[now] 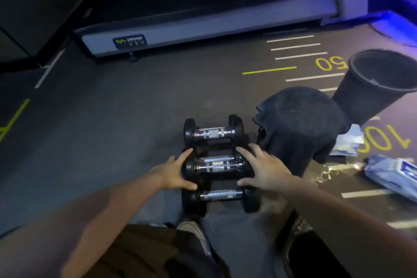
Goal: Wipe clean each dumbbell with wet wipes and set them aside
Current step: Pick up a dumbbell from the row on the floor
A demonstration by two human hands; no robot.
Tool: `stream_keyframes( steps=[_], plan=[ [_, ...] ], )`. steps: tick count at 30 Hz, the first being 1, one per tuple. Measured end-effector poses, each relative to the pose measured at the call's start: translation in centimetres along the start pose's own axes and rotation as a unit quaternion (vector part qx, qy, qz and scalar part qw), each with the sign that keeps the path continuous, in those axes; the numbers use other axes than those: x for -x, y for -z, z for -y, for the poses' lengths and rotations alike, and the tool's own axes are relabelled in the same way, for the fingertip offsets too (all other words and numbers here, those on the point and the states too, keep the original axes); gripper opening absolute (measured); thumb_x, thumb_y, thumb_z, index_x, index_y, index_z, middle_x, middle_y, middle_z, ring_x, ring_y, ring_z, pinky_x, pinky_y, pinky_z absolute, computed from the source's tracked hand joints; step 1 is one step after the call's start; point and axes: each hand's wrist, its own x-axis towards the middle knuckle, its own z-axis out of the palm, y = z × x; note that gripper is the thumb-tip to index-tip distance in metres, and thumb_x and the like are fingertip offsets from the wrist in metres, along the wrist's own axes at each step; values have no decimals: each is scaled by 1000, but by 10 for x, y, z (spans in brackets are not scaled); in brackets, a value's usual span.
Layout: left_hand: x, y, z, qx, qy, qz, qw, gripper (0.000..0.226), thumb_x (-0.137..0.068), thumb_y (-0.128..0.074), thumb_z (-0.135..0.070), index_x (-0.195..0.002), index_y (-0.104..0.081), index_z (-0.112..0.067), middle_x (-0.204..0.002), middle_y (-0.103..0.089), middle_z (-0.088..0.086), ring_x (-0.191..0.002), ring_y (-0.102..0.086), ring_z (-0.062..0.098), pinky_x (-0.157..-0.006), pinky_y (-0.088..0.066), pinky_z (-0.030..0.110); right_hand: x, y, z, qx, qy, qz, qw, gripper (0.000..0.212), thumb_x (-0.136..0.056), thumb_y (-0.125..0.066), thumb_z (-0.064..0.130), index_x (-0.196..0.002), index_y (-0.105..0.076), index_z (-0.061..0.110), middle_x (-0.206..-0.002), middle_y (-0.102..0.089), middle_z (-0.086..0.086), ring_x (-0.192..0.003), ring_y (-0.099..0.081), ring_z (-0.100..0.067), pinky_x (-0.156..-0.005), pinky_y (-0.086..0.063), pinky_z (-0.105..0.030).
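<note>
Several black dumbbells with chrome handles lie side by side on the dark gym floor: a far dumbbell, a middle dumbbell and a near dumbbell. My left hand presses on the middle dumbbell's left head, fingers spread. At its right head my right hand does the same. The two hands clasp that dumbbell between them. A wet wipes pack lies on the floor at the right.
A black cloth lies crumpled just right of the dumbbells. Behind it leans a black bin, with crumpled wipes at its foot. A treadmill base runs across the back. My shoe is below the dumbbells.
</note>
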Motion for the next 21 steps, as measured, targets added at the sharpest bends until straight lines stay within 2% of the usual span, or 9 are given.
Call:
stream_keyframes(
  steps=[2, 5, 9, 12, 15, 17, 21],
  plan=[
    [-6, 2, -2, -22, -21, 1, 1000, 125, -64, -79, -67, -151, 11, -55, -159, -29, 13, -145, -34, 31, -111, -38, 47, 0, -1, 1, -12, -16, 13, 1000, 109, -73, -64, 73, -153, 4, 43, -158, -16, -9, -134, -42, -34, -105, -41, -44],
    [-19, 0, -5, -28, -45, 4, 999, 128, -61, -84, -60, -150, 8, -56, -146, -48, 12, -131, -49, 30, -104, -45, 43, 0, -7, 0, -26, -28, 24, 999, 114, -72, -72, 64, -149, 10, 49, -147, -34, -10, -114, -58, -35, -90, -51, -44],
    [-27, -6, -6, 10, -78, 2, 997, 121, -63, -89, -48, -151, -6, -51, -139, -52, 8, -126, -50, 25, -101, -44, 36, -4, -12, 2, -32, -34, 10, 999, 116, -71, -77, 56, -148, 10, 50, -127, -52, -8, -103, -63, -34, -86, -52, -45],
    [-28, -9, -6, 50, -88, -13, 995, 101, -67, -89, -40, -146, -26, -43, -130, -54, -1, -113, -50, 16, -93, -43, 29, -9, -15, 8, -43, -40, 5, 998, 113, -71, -79, 52, -149, 2, 46, -122, -57, -9, -106, -62, -35, -88, -50, -46],
    [-26, -17, -7, 93, -83, -54, 991, 78, -67, -89, -35, -128, -41, -41, -114, -60, -5, -101, -55, 13, -80, -44, 26, -13, -16, 9, -82, -58, 3, 995, 103, -69, -80, 46, -144, -11, 46, -117, -60, -7, -103, -62, -33, -87, -51, -44],
    [-24, -24, -8, 113, -77, -85, 987, 68, -68, -87, -30, -120, -44, -41, -106, -62, -4, -93, -59, 13, -73, -44, 26, -14, -20, 11, -129, -65, -7, 989, 93, -70, -80, 36, -139, -18, 46, -111, -59, -7, -99, -63, -31, -85, -52, -41],
    [-19, -32, -12, 145, -59, -118, 981, 66, -68, -82, -22, -115, -42, -46, -107, -63, -8, -91, -62, 13, -75, -51, 28, -8, -29, 17, -178, -68, -50, 980, 79, -73, -76, 21, -130, -28, 45, -101, -56, -4, -93, -61, -27, -82, -51, -36]
  ],
)
